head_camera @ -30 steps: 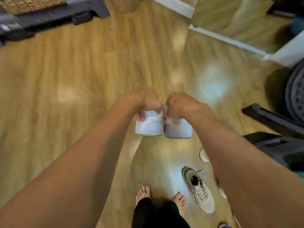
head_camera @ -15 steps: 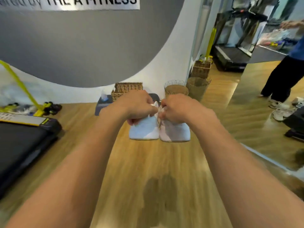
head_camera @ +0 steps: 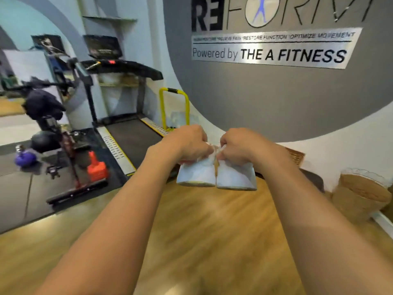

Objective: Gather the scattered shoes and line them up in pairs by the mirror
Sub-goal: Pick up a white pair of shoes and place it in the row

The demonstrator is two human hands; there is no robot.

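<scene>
While aloft, white shoes [head_camera: 196, 175] (abreast) beneath left hand [head_camera: 188, 143], right hand [head_camera: 240, 145]

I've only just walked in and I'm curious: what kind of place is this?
Most likely a gym: there is a treadmill, an exercise bike and a wall sign reading THE A FITNESS.

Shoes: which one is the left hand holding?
The bluer left shoe, gripped at its top by the left hand. The whiter right shoe hangs beside it from the right hand.
</scene>
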